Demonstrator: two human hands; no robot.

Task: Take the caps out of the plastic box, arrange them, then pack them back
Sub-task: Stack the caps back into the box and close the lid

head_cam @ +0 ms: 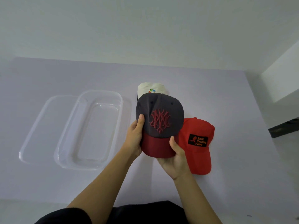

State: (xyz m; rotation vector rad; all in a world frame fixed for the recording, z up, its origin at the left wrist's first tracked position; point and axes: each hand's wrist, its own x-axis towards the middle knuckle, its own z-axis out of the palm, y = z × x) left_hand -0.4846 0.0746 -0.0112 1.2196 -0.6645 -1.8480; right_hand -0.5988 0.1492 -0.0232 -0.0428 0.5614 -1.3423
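Both hands, left (135, 138) and right (177, 156), are gripping the grey cap (160, 113) mid-frame, above the red cap (200, 152); box (90, 165) sitting empty at left. Arranging looks underway; next, setting it down neatly.

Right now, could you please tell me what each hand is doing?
Left hand: gripping the grey cap.
Right hand: gripping the same cap's brim.
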